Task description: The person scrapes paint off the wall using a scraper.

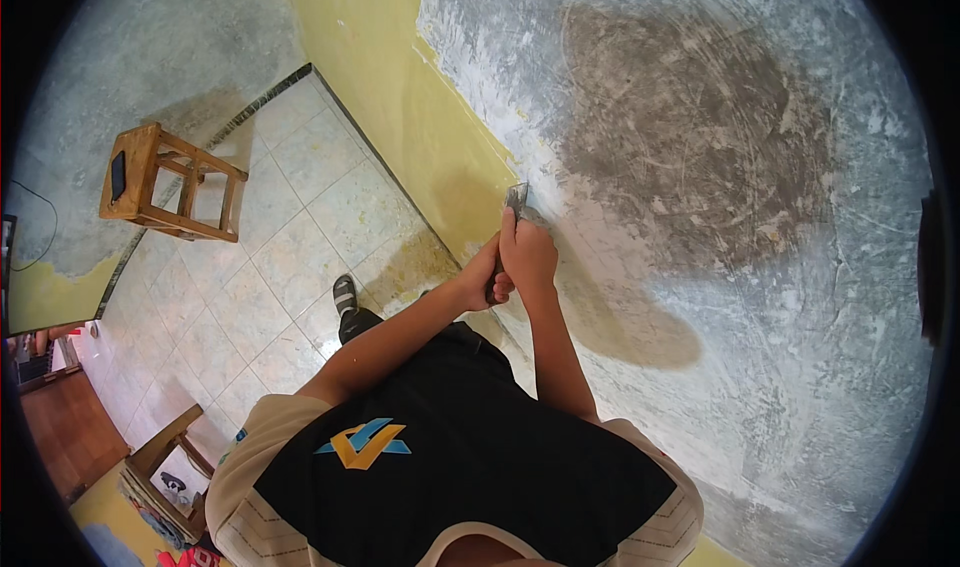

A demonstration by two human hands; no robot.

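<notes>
Both hands are closed around a flat metal scraper [516,194]. My right hand [531,255] is wrapped over its upper part, with the thumb stretched along the blade. Lower down, my left hand [477,276] grips near the handle end [493,288], which shows between the two hands. The blade tip is at the ragged edge of yellow paint [472,139] on the wall, where the paint meets a bare grey-white surface [540,173]. Whether the tip presses on the wall cannot be told.
A wooden stool [139,177] bearing a dark phone-like object [118,176] stands at left on the tiled floor [255,267]. Another wooden stool [161,454] is at lower left, near a brown wooden panel [71,424]. Yellow flakes [409,267] lie along the wall's foot. The bare wall has a dark brown patch [697,139].
</notes>
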